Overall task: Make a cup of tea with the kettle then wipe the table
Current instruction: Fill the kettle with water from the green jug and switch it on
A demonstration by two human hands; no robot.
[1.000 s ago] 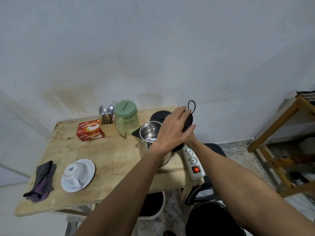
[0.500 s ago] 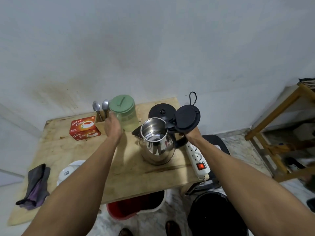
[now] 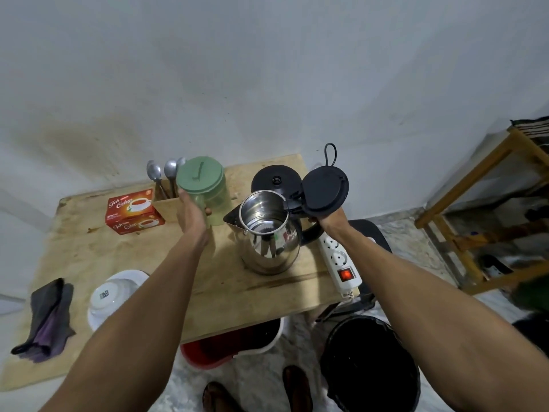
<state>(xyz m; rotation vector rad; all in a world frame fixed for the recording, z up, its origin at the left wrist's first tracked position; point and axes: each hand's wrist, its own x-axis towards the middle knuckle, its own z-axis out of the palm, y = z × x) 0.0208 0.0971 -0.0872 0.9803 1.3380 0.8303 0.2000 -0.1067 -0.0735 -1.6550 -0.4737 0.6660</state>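
Observation:
A steel kettle (image 3: pixel 269 248) stands on the wooden table (image 3: pixel 89 251), its black lid (image 3: pixel 325 190) flipped open. My right hand (image 3: pixel 329 218) grips the kettle's black handle, mostly hidden behind the lid. My left hand (image 3: pixel 191 217) is wrapped around a green lidded pitcher (image 3: pixel 205 185), which sits just left of the kettle. The kettle's black base (image 3: pixel 274 179) lies behind the kettle. A white cup upside down on a saucer (image 3: pixel 111 295) sits at the front left, partly hidden by my left forearm. A dark cloth (image 3: pixel 47 319) lies at the table's left edge.
A red tea box (image 3: pixel 133 215) and a wooden holder with spoons (image 3: pixel 165 185) stand at the back. A white power strip (image 3: pixel 338 260) with a lit red switch lies along the table's right edge. A black bin (image 3: pixel 368 361) and red tub (image 3: pixel 231 346) sit below. Wooden shelf (image 3: pixel 487 209) at right.
My left hand left the kettle lid, moved left and closed around the green pitcher. The lid now stands fully open. The view has come closer to the table.

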